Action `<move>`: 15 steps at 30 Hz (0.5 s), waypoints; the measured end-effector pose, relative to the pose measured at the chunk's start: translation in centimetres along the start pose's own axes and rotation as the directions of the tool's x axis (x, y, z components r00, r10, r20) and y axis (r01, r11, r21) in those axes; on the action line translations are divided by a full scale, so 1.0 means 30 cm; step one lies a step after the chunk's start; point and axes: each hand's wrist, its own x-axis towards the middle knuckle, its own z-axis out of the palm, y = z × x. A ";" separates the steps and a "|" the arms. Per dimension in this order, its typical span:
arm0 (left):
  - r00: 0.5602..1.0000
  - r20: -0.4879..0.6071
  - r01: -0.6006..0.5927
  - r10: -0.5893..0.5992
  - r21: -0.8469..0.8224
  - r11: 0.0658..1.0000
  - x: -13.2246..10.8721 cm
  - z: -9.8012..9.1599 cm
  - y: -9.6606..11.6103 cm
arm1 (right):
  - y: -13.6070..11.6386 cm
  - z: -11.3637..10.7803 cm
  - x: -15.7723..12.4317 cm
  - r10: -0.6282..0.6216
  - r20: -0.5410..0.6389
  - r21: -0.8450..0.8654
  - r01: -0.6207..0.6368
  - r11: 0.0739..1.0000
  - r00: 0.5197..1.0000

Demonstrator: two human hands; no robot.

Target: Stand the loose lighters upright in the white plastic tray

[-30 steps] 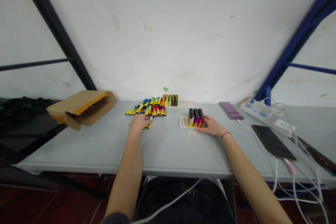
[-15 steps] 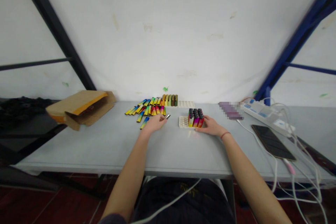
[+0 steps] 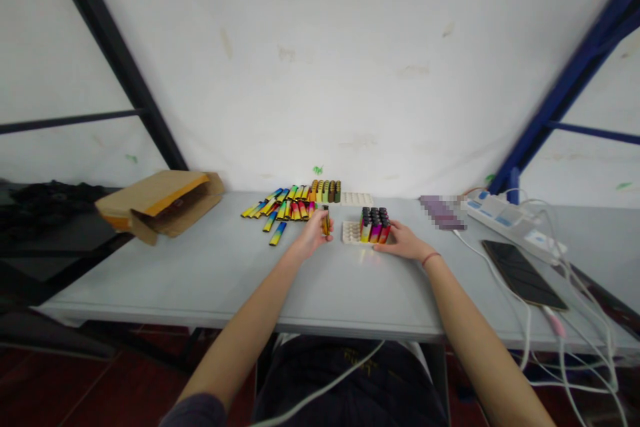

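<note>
My left hand [image 3: 313, 233] is closed around an upright lighter [image 3: 326, 221], dark and gold-looking, left of the near white tray [image 3: 351, 233]. Black-topped lighters [image 3: 375, 227] in yellow, purple and red stand in the tray's right part, while holes show in its left part. My right hand [image 3: 404, 242] grips the tray's right end, thumb at the front; its other fingers are partly hidden behind the lighters. Beyond my left hand lies a loose pile of multicoloured lighters [image 3: 280, 208], with one blue-yellow lighter [image 3: 278, 233] nearest me.
At the back, a block of upright lighters [image 3: 326, 191] adjoins another white tray [image 3: 357, 199]. An open cardboard box [image 3: 160, 203] lies at left. On the right are a phone [image 3: 523, 273], a blurred purple object [image 3: 443, 212], a power strip [image 3: 515, 223] and trailing white cables.
My left hand has moved right, away from the pile and closer to the near tray, and the lighter in it has turned upright. My right hand stays at the tray.
</note>
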 end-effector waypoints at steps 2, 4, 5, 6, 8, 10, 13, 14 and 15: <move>1.000 -0.007 -0.004 0.004 0.006 1.000 0.002 0.010 -0.003 | 0.000 0.001 0.000 -0.008 -0.002 0.005 0.008 1.000 1.000; 0.999 0.001 -0.038 0.038 0.041 0.998 0.004 0.015 -0.010 | 0.000 0.000 -0.001 -0.013 -0.003 0.011 0.013 1.000 1.000; 0.999 0.004 -0.054 0.054 0.069 0.996 0.006 0.015 -0.015 | 0.000 0.000 -0.001 -0.012 -0.004 0.012 0.012 1.000 1.000; 0.997 0.006 -0.071 0.070 0.106 0.992 0.008 0.014 -0.021 | 0.000 -0.001 -0.001 -0.008 -0.005 0.013 0.008 1.000 1.000; 0.993 0.023 -0.121 0.119 0.201 0.972 0.016 0.009 -0.037 | 0.000 0.000 0.000 0.000 -0.004 0.012 0.000 1.000 1.000; 0.979 0.073 -0.201 0.188 0.302 0.932 0.026 0.001 -0.055 | 0.001 0.002 0.000 0.006 -0.002 0.008 -0.006 1.000 1.000; 0.949 0.162 -0.315 0.271 0.426 0.848 0.040 -0.013 -0.077 | 0.004 0.005 0.002 0.004 -0.009 0.004 -0.004 1.000 1.000; 0.939 0.182 -0.345 0.293 0.459 0.819 0.043 -0.017 -0.081 | 0.005 0.006 0.003 0.003 -0.013 0.003 -0.003 1.000 1.000; 0.929 0.197 -0.371 0.314 0.489 0.790 0.045 -0.021 -0.084 | 0.006 0.007 0.004 0.002 -0.014 0.002 -0.002 1.000 1.000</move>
